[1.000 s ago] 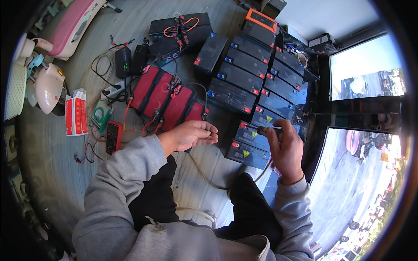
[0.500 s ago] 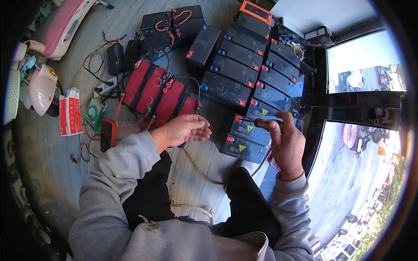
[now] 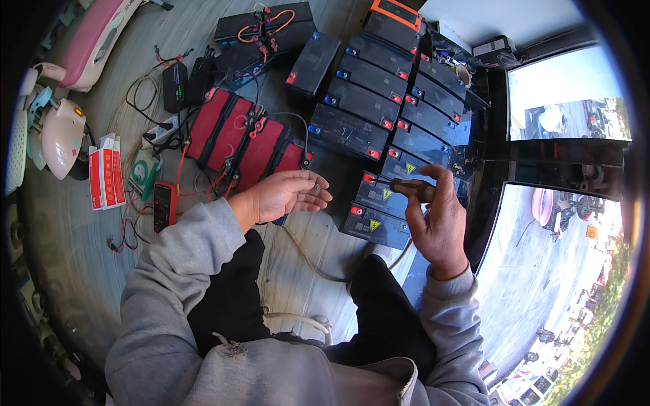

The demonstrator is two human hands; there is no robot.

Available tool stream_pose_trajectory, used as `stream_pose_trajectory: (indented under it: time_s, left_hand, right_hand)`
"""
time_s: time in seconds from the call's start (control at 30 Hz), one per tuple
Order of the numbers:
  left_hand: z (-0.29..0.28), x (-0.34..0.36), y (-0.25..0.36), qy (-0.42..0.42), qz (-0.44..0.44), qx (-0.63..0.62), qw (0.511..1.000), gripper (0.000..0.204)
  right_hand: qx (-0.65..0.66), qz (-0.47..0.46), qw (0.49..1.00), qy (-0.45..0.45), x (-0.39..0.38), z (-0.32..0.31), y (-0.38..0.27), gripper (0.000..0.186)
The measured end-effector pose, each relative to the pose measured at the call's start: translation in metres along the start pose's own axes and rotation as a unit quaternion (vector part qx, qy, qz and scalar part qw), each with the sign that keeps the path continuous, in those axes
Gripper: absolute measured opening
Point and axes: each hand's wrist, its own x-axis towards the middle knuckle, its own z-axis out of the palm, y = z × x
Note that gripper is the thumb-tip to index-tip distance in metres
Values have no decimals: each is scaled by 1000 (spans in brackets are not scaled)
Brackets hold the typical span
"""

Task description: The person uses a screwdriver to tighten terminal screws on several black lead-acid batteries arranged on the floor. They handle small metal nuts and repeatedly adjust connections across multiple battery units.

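Observation:
My right hand [image 3: 439, 227] grips a screwdriver [image 3: 413, 190] by its dark brown handle. The thin shaft points left, with its tip at the red terminal of a black battery [image 3: 391, 201] marked with a yellow warning triangle; contact cannot be made out. Palm up, my left hand [image 3: 288, 195] is cupped, its fingers loosely bent and slightly apart. A small metal piece [image 3: 316, 189] rests at those fingers, too small to name. Left of the screwdriver's battery group lies a red battery pack [image 3: 254, 145] wired with black and red leads, just beyond my left hand.
Several more black batteries [image 3: 369, 101] stand in two rows ahead. At left are a red-cased multimeter [image 3: 163, 207], a red-and-white box [image 3: 107, 174], a black charger [image 3: 175, 87] and loose cables. A beige cable [image 3: 305, 257] runs across the floor between my legs. Glass panes border the right.
My left hand has turned more palm up and its fingers have loosened, showing the small metal piece. The right hand has shifted slightly left, the screwdriver still pointing at the same terminal.

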Motion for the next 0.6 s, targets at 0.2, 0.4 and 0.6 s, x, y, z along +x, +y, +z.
stream_pose_trajectory:
  time_s: [0.2, 0.4, 0.6]
  left_hand:
    - [1, -1, 0, -8, -1, 5, 1000, 27]
    - [1, -1, 2, 3, -3, 5, 1000, 27]
    - [1, -2, 1, 8, -1, 10, 1000, 31]
  right_hand:
    - [-87, 46, 995, -15, 1, 0, -1, 27]
    - [17, 4, 1000, -16, 0, -3, -3, 23]
    - [-64, 35, 997, -26, 1, 0, -2, 24]
